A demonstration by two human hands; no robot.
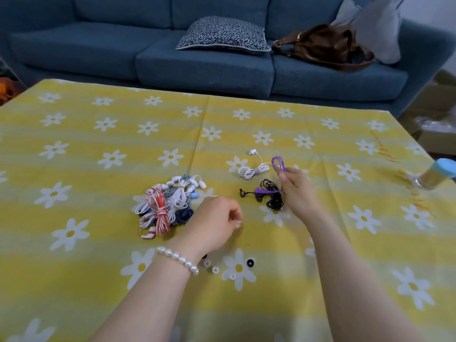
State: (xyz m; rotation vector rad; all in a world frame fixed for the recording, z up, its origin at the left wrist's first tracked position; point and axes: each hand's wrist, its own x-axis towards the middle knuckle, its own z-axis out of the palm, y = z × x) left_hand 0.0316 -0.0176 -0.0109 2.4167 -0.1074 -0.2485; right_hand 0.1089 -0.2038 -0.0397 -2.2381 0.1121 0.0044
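My right hand [297, 191] pinches a coiled purple earphone cable [278, 164]; its purple earbud end hangs down over a black earphone tangle [271, 196] on the table. A bundled white earphone [251, 170] lies just beyond. My left hand [217, 223], with a pearl bracelet on the wrist, hovers over the cloth with fingers curled, and seems to pinch something small and pale. A pile of white, red and blue earphones [167, 206] sits to its left. Several loose ear tips [216, 269], white and black, lie near my left wrist.
The table wears a yellow cloth with white daisies [98, 144]. A jar with a blue lid [436, 176] stands at the right edge. Behind is a blue sofa [197, 60] with a patterned cushion [222, 35] and a brown bag [325, 45].
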